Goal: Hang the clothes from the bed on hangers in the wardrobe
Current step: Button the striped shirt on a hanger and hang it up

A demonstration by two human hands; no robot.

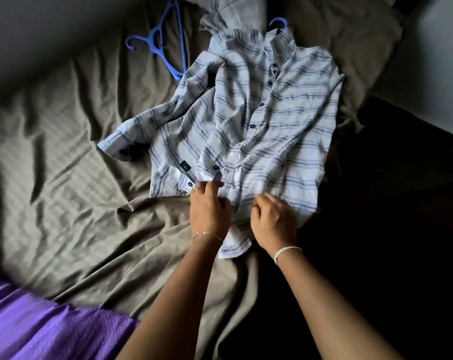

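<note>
Pinching grip at the hem: the left hand (209, 209) holds the buttoned edge of the striped shirt (285, 120) between thumb and fingertips, just beside the lowest dark buttons. The right hand (274, 222), fingers curled, gathers the facing edge close by, so the two hands nearly meet across the front opening. The shirt lies face up on the bed, most of its front fastened. Its long axis runs from the hem at the near end, under the hands, to the collar at the far end, leaning slightly right. One sleeve (131, 141) is thrown out to the left. At the collar the hook of a blue hanger (279, 22) emerges, which suggests the hanger is already seated in the shoulders. The step in hand is judged to be closing the bottom of the front. The coming lift turns on that hook, which lies at the opposite end of the axis, well apart from both hands and somewhat nearer the right one. Spare blue hangers (156, 45), seemingly two stacked, lie far left of the shirt, touching its shoulder. A grey garment (235, 14) is heaped beyond the collar. A rumpled olive sheet (64, 141) bears all of these. Purple cloth (38, 320) fills the near left corner and dark furniture (402, 178) stands to the right. No wardrobe is in view.
</note>
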